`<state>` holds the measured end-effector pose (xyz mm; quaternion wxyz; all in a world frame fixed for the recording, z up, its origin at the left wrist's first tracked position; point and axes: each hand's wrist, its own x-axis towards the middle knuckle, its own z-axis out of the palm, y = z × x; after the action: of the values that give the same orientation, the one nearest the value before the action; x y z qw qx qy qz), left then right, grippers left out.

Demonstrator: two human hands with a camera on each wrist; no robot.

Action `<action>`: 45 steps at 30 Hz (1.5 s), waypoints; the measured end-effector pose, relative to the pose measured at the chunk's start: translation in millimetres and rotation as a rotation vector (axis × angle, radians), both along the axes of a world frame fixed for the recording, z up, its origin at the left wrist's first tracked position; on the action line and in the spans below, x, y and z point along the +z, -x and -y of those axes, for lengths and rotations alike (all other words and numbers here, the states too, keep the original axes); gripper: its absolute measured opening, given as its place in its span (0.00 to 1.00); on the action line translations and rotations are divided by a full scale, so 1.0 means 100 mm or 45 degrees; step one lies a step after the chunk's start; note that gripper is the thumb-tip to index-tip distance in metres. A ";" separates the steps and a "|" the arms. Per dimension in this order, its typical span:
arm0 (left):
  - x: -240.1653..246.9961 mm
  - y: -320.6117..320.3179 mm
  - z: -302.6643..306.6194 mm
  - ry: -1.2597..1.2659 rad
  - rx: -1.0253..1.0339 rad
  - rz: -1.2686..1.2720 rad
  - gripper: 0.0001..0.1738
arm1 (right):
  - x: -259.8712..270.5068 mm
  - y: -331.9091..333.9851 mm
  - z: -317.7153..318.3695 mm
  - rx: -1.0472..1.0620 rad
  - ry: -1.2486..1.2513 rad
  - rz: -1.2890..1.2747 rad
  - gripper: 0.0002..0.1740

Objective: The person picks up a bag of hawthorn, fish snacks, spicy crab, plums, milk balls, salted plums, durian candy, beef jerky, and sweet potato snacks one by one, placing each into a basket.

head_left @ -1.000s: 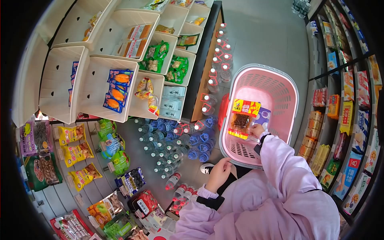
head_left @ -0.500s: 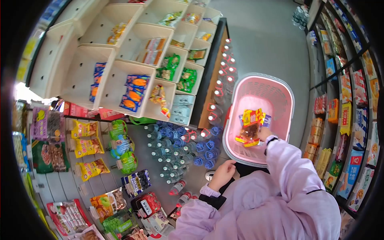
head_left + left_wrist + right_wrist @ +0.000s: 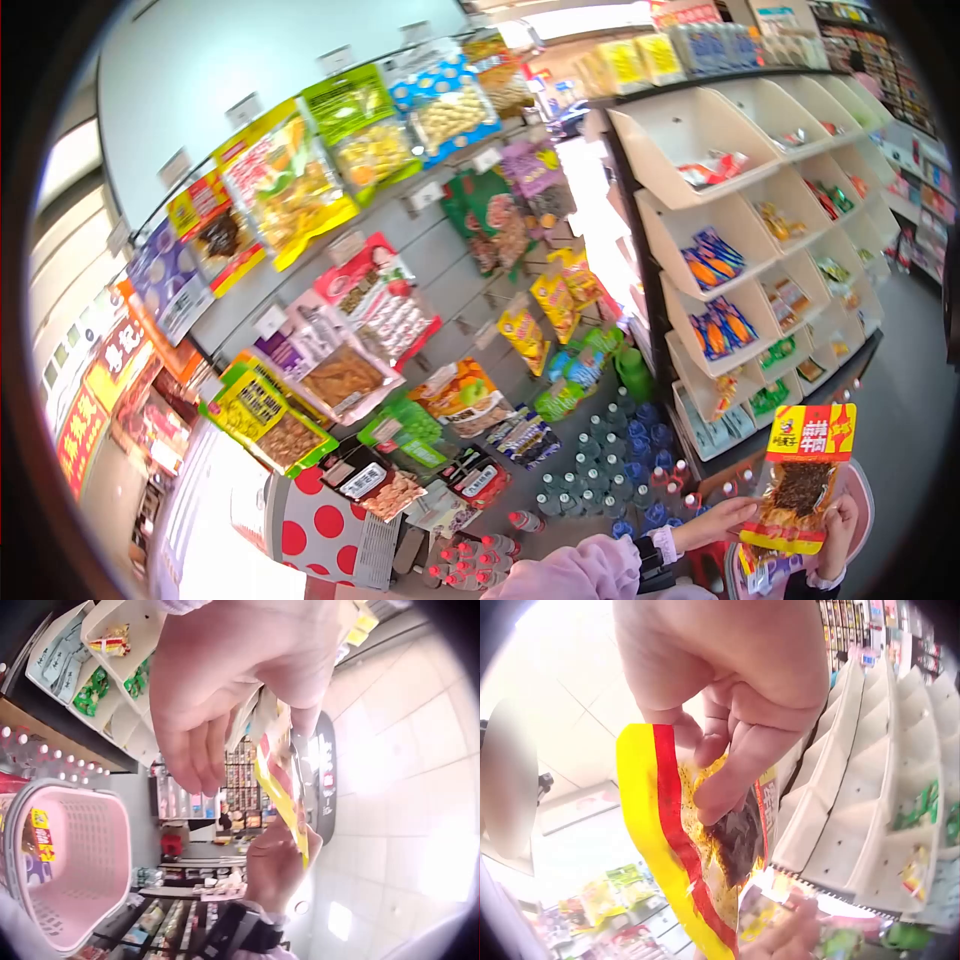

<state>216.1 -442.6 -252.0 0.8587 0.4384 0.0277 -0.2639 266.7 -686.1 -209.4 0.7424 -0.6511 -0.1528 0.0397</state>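
Note:
A red and yellow packet [image 3: 800, 482] with a clear window showing dark food is held up above the basket. My left hand [image 3: 722, 524] pinches its left edge in the head view, and my right hand [image 3: 840, 535] grips its right side. From the left wrist, the packet [image 3: 280, 780] appears edge-on between my left hand [image 3: 240, 675] and right hand [image 3: 274, 862]. The right wrist view has my right hand [image 3: 727, 675] with curled fingers on the packet [image 3: 676, 832]. In the pink basket [image 3: 90, 855] lie another yellow and red packet [image 3: 41, 834] and a purple one [image 3: 37, 871].
Snack bags [image 3: 380, 300] hang on a slatted wall at the left. White sloped bins [image 3: 700, 145] with small packets stand at the right. Bottles [image 3: 590, 465] cover the floor between. A red-dotted box [image 3: 320, 525] is at the lower left.
The head view has swung left and up towards the hanging bags. A red and yellow packet has come up out of the basket, and my left hand has joined the right on it.

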 end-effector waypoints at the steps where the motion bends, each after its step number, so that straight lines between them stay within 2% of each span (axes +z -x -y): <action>1: 0.08 0.05 -0.09 0.062 0.087 -0.009 0.28 | 0.08 0.01 -0.16 0.028 0.002 0.048 0.10; 2: 0.15 0.11 -0.19 0.212 0.126 0.147 0.24 | 0.05 0.01 -0.30 0.109 -0.049 0.010 0.09; 3: 0.20 0.18 -0.31 0.136 0.158 0.264 0.23 | 0.05 0.05 -0.51 0.134 -0.132 0.038 0.10; 5: 0.28 0.36 -0.60 -0.023 0.229 0.482 0.21 | 0.05 0.08 -0.86 0.272 -0.104 0.091 0.13; 6: 0.27 0.49 -0.74 -0.042 0.335 0.409 0.20 | 0.13 0.12 -1.05 0.380 -0.208 0.006 0.14; 7: 0.49 0.66 -0.85 -0.059 0.442 0.451 0.19 | 0.29 0.20 -1.26 0.444 -0.229 -0.024 0.12; 9: 0.53 0.93 -1.14 -0.052 0.583 0.431 0.19 | 0.43 0.22 -1.66 0.651 -0.176 0.138 0.10; 11: 0.72 1.25 -1.40 -0.193 0.787 0.465 0.18 | 0.64 0.38 -2.05 0.726 -0.017 0.133 0.09; 13: 0.89 1.60 -1.69 -0.337 0.932 0.488 0.17 | 0.87 0.50 -2.37 0.925 0.046 0.144 0.06; 15: 1.13 1.96 -1.94 -0.520 1.098 0.509 0.15 | 1.01 0.56 -2.69 1.246 -0.079 -0.011 0.07; 17: 1.52 2.33 -2.09 -0.623 1.251 0.515 0.15 | 1.27 0.68 -2.98 1.556 -0.093 -0.167 0.13; 18: 1.68 2.50 -2.18 -0.805 1.307 0.528 0.15 | 1.35 0.72 -3.17 1.678 -0.066 0.002 0.15; 19: 1.88 2.63 -2.21 -0.719 1.397 0.547 0.16 | 1.50 0.80 -3.34 1.737 -0.023 0.179 0.17; 20: 2.01 2.74 -2.26 -0.824 1.539 0.558 0.16 | 1.65 0.87 -3.52 1.837 -0.036 0.280 0.19; 21: 2.21 2.87 -2.32 -0.843 1.565 0.585 0.16 | 1.82 0.95 -3.68 1.875 -0.030 0.454 0.19; 22: 2.44 2.90 -2.30 -0.914 1.769 0.626 0.21 | 1.97 1.04 -3.83 1.862 -0.038 0.584 0.19; 23: 2.54 3.01 -2.41 -0.990 1.826 0.713 0.21 | 2.13 1.14 -3.99 1.825 -0.094 0.707 0.18; 24: 2.63 3.07 -2.51 -1.062 1.925 0.812 0.23 | 2.24 1.25 -4.15 1.850 -0.185 0.604 0.16; 25: 2.79 3.13 -2.57 -1.086 1.959 0.891 0.25 | 2.27 1.32 -4.34 1.804 -0.248 0.675 0.14; 27: 3.04 3.20 -2.70 -1.247 2.114 1.028 0.27 | 2.49 1.48 -4.61 1.852 -0.376 0.594 0.13; 29: 3.21 3.30 -2.89 -1.359 2.173 1.112 0.27 | 2.66 1.62 -4.83 1.901 -0.485 0.442 0.12; 33: 3.61 3.43 -3.19 -1.541 2.099 1.231 0.21 | 2.93 1.81 -5.22 1.842 -0.627 0.404 0.13; 34: 3.74 3.41 -3.27 -1.511 2.133 1.240 0.19 | 2.97 1.85 -5.35 1.820 -0.713 0.412 0.15; 37: 4.07 3.46 -3.57 -1.577 2.023 1.296 0.18 | 3.16 1.97 -5.61 1.711 -0.911 0.397 0.18; 39: 4.26 3.45 -3.76 -1.501 1.988 1.348 0.16 | 3.30 2.02 -5.77 1.657 -0.970 0.410 0.21; 42: 4.53 3.43 -3.95 -1.570 2.025 1.393 0.13 | 3.49 2.06 -6.01 1.609 -1.087 0.402 0.23; 45: 4.76 3.43 -4.13 -1.572 1.977 1.375 0.12 | 3.69 2.04 -6.16 1.625 -1.098 0.394 0.22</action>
<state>-126.5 -29.8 223.9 0.3263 0.7086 0.0434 0.6241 63.1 -69.7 159.8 0.7335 -0.0898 -0.6009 0.3046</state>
